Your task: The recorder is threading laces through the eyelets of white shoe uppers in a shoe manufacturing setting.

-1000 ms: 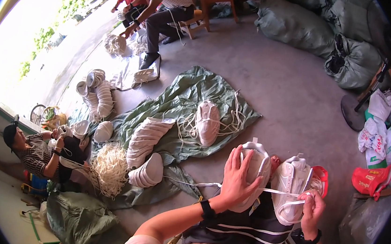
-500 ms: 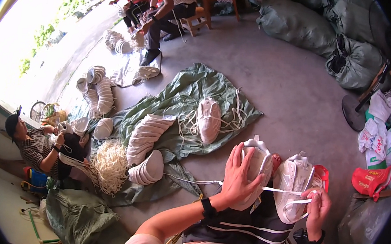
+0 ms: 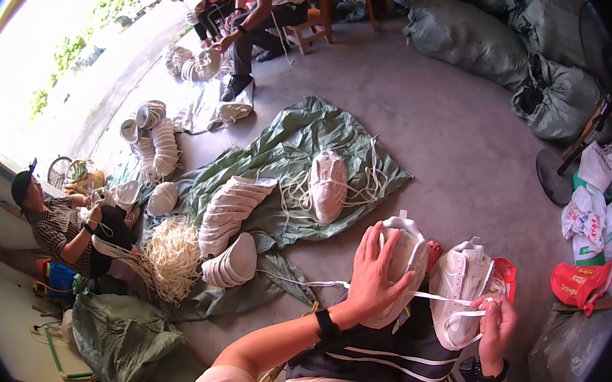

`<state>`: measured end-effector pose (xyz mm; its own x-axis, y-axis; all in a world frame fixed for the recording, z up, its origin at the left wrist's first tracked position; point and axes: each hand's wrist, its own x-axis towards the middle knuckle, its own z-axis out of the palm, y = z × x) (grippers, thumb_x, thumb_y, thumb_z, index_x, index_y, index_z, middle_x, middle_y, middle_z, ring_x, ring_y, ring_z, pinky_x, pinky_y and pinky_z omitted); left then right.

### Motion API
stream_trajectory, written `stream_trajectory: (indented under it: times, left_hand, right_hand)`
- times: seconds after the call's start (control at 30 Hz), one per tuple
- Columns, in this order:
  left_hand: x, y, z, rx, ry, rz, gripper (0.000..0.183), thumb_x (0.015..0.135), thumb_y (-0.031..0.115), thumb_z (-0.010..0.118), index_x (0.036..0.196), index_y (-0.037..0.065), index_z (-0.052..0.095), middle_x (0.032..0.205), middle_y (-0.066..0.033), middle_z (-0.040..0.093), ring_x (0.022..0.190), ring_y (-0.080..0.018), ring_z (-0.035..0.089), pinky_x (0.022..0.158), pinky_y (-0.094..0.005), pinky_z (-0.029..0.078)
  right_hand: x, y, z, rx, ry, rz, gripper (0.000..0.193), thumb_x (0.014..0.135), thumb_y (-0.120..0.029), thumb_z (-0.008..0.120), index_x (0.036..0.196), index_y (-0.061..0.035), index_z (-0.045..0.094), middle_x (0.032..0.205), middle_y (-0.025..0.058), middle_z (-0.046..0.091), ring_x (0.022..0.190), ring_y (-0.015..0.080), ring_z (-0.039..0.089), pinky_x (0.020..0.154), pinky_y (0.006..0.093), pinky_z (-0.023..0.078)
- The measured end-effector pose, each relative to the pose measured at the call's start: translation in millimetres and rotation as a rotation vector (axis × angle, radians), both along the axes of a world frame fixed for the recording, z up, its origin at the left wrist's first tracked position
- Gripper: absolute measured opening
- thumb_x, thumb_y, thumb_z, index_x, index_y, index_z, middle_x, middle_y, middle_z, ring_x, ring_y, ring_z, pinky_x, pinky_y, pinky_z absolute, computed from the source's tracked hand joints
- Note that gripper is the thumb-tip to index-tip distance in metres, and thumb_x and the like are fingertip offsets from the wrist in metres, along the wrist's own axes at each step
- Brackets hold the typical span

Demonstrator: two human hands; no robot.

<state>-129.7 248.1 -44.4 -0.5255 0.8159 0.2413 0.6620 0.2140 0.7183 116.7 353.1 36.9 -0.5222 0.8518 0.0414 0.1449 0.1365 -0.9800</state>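
Note:
Two white shoes rest on my lap. My left hand (image 3: 375, 275) lies flat with spread fingers on the left white shoe (image 3: 409, 254), pressing it down. My right hand (image 3: 496, 323) pinches a white lace (image 3: 436, 297) beside the right white shoe (image 3: 462, 291). The lace runs taut from my right hand across both shoes and trails left toward the floor. Both wrists wear black bands.
A green tarp (image 3: 303, 139) on the concrete floor holds stacked white shoes (image 3: 230, 209), a single shoe (image 3: 329, 182) and loose laces (image 3: 171, 255). A seated person (image 3: 59, 226) works at left; others (image 3: 258, 2) sit at the back. Green sacks (image 3: 475, 38) and a red cap (image 3: 581, 280) lie right.
My hands and the shoes stay almost where they were. The view has shifted slightly; the people at the back appear a bit further left.

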Motion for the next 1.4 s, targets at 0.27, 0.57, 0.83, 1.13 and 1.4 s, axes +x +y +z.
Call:
stream_trajectory:
  times: [0.27, 0.57, 0.83, 1.13, 1.4]
  left_hand:
    - [-4, -4, 1, 0.021, 0.004, -0.001, 0.086, 0.082, 0.040, 0.075, 0.153, 0.010, 0.036, 0.159, -0.0263, 0.022, 0.147, -0.0446, 0.023, 0.118, -0.0520, 0.024]
    - [-4, -9, 1, 0.021, 0.001, 0.003, 0.085, 0.082, 0.040, 0.075, 0.152, 0.010, 0.038, 0.158, -0.0265, 0.023, 0.147, -0.0444, 0.023, 0.118, -0.0519, 0.025]
    - [-4, -15, 8, 0.020, 0.001, 0.009, 0.085, 0.082, 0.040, 0.075, 0.153, 0.011, 0.037, 0.158, -0.0260, 0.023, 0.147, -0.0438, 0.023, 0.119, -0.0516, 0.024]
    - [-4, -20, 13, 0.019, 0.001, 0.010, 0.085, 0.082, 0.041, 0.075, 0.152, 0.010, 0.037, 0.158, -0.0261, 0.023, 0.147, -0.0438, 0.023, 0.118, -0.0516, 0.024]
    - [-4, -23, 13, 0.009, -0.003, 0.008, 0.086, 0.083, 0.042, 0.075, 0.153, 0.009, 0.036, 0.159, -0.0263, 0.022, 0.147, -0.0440, 0.022, 0.119, -0.0515, 0.023]
  right_hand:
    - [-3, -5, -3, 0.029, -0.050, -0.005, 0.033, 0.103, -0.027, 0.052, 0.087, -0.0001, 0.063, 0.076, -0.0012, 0.060, 0.058, 0.0004, 0.037, 0.054, 0.0207, 0.027]
    - [-4, -9, -2, 0.037, -0.053, 0.009, 0.033, 0.103, -0.027, 0.052, 0.087, -0.0006, 0.061, 0.080, 0.0016, 0.064, 0.060, 0.0006, 0.037, 0.055, 0.0210, 0.028]
    - [-5, -12, 11, 0.003, -0.027, -0.002, 0.032, 0.104, -0.026, 0.052, 0.088, -0.0005, 0.062, 0.078, -0.0009, 0.061, 0.059, -0.0006, 0.035, 0.054, 0.0206, 0.026]
    - [-6, -17, 16, 0.018, 0.010, -0.011, 0.031, 0.105, -0.025, 0.052, 0.089, -0.0003, 0.062, 0.075, -0.0034, 0.058, 0.056, -0.0018, 0.032, 0.051, 0.0206, 0.022]
    - [-8, -20, 20, 0.023, 0.017, -0.007, 0.030, 0.105, -0.024, 0.052, 0.092, 0.0000, 0.064, 0.072, -0.0061, 0.051, 0.054, -0.0028, 0.029, 0.048, 0.0204, 0.019]
